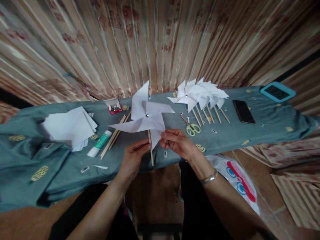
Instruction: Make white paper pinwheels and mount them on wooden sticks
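Head view, nearest first: the left hand (132, 156) pinches the wooden stick (150, 150) of a white paper pinwheel (146, 116), fingers closed around it just below the blades. At three o'clock from it, the right hand (176, 141) has its fingertips closed on the lowest blade tip. The pinwheel stands upright over the near edge of the bench (225, 133), its pin at the hub. To test it well, I judge the stick hand should stay firm while the other only brushes the blade, never creasing it. Farther, at ten o'clock, lie a glue stick (99, 144), spare sticks (115, 133) and a paper stack (70, 126); at one o'clock, scissors (191, 128) and finished pinwheels (200, 93).
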`<control>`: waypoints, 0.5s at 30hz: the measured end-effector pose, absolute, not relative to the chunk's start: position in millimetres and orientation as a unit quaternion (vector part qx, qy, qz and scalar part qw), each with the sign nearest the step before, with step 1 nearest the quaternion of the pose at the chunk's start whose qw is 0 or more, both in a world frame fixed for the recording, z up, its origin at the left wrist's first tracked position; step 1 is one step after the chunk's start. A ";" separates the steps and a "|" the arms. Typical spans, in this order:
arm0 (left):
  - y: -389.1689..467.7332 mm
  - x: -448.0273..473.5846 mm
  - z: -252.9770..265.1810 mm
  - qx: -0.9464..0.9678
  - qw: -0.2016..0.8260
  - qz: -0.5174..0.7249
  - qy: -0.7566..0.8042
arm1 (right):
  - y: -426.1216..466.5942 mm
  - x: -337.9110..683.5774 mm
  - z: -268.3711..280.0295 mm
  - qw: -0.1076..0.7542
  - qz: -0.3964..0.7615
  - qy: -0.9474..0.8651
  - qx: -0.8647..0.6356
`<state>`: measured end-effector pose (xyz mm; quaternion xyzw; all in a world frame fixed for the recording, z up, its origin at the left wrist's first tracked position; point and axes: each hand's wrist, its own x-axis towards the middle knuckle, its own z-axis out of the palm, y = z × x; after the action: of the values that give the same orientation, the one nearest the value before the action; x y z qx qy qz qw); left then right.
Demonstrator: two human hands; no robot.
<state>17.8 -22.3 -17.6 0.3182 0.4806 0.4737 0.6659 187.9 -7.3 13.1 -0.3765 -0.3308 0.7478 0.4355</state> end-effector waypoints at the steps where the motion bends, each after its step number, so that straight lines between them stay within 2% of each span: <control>1: -22.3 17.8 -18.3 0.321 0.666 0.473 0.478 | -7.5 186.7 12.5 0.431 0.751 -0.332 -0.374; 15: -23.3 22.0 -18.6 0.370 0.656 0.471 0.459 | -7.0 167.6 7.9 0.392 0.731 -0.408 -0.380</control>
<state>22.0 -23.3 -18.6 0.3697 0.4591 0.4711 0.6562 167.6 -7.0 7.9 -0.3803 -0.4084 0.7314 0.3920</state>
